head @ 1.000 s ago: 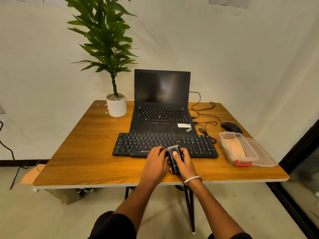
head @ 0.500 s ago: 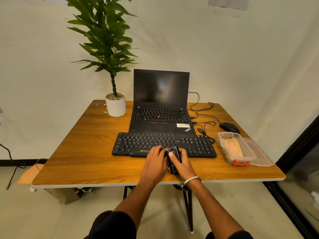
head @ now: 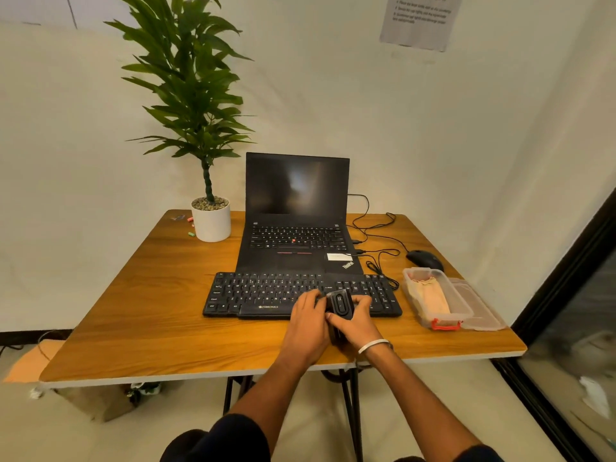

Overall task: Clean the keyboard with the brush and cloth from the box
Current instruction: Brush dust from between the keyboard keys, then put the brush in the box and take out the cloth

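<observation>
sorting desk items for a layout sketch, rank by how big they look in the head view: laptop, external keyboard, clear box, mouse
1. laptop, biggest with its screen up
2. external keyboard, wider than the laptop but thin
3. clear box holding the cloth
4. mouse, smallest

The mouse sits farther back than the box, so it may look somewhat smaller than it is.

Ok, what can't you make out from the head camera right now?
- Brush bristles: hidden under its black body and both hands.
- Right hand fingertips: behind the brush.
- Keyboard keys beneath the left hand: covered.
- Cloth in the box: texture blurred through plastic.
- Wall notice: text too small.
</observation>
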